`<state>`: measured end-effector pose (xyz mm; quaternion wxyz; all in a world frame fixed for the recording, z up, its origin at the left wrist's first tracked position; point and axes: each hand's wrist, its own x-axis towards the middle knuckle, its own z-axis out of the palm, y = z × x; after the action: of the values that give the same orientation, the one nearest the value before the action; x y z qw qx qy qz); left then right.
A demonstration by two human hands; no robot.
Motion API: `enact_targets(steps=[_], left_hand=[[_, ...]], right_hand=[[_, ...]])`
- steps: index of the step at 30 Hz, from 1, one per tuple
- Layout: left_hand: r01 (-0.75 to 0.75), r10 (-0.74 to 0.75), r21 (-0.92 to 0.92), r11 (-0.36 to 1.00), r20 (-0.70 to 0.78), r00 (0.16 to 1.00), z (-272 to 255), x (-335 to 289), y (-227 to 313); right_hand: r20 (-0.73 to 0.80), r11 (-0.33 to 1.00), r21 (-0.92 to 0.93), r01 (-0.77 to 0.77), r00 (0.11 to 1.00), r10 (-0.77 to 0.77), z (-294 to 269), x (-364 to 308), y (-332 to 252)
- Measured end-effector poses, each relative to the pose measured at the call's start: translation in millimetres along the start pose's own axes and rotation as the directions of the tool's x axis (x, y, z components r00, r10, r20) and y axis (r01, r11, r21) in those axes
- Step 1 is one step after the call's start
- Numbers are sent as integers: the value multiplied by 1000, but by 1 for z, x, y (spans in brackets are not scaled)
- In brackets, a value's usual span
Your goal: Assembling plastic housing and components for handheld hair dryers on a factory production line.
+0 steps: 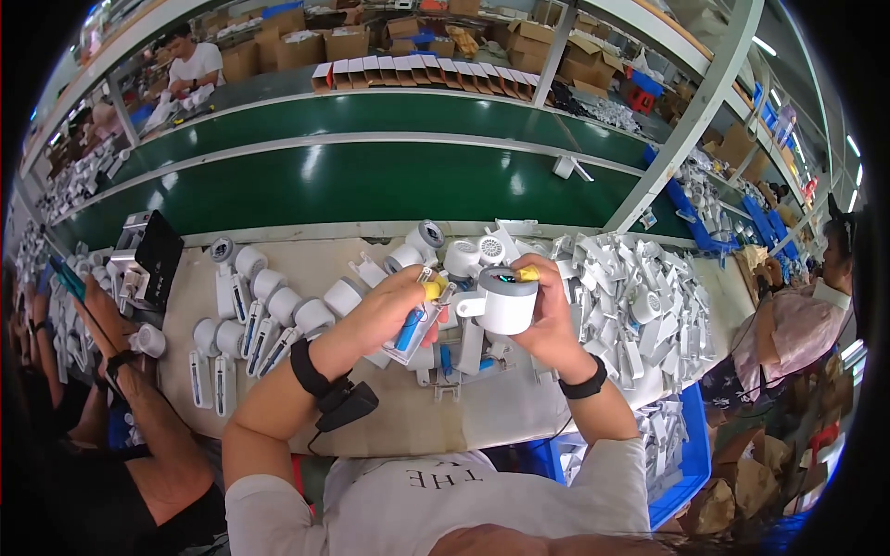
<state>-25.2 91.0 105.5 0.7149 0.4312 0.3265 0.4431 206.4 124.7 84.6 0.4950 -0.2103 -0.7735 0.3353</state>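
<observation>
Above the worktable, my left hand [391, 310] is closed on a white handle shell [429, 316] with a blue cylindrical cell inside it. My right hand [553, 317] grips a white round housing [507, 308] with a grey rim, tilted so its top opening shows dark and greenish parts. A short stub on the housing's left side points toward the handle shell; whether the two touch, I cannot tell. Yellow covers sit on some fingertips of both hands. Under them, more white shells and blue cells lie on the table, partly hidden.
White handheld units [269, 283] stand in rows at the left, near a black-and-silver box device [148, 259]. A heap of white shells [630, 306] covers the right side. A blue crate [691, 445] stands below it. Beyond runs a green conveyor [371, 185]. Co-workers sit left and right.
</observation>
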Motion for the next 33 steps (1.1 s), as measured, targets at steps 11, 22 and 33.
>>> enact_targets(steps=[11,22,33], left_hand=[[-52,54,443,895,8,999,13,2,-2],[-12,-6,247,969,72,997,-1,5,-9],[76,-86,148,986,62,994,0,14,-16]], right_hand=[[94,864,-464,194,981,-169,-19,11,-6],[148,873,397,-283,959,244,-18,10,-13],[168,789,509,-344,939,301,-22,1,19]])
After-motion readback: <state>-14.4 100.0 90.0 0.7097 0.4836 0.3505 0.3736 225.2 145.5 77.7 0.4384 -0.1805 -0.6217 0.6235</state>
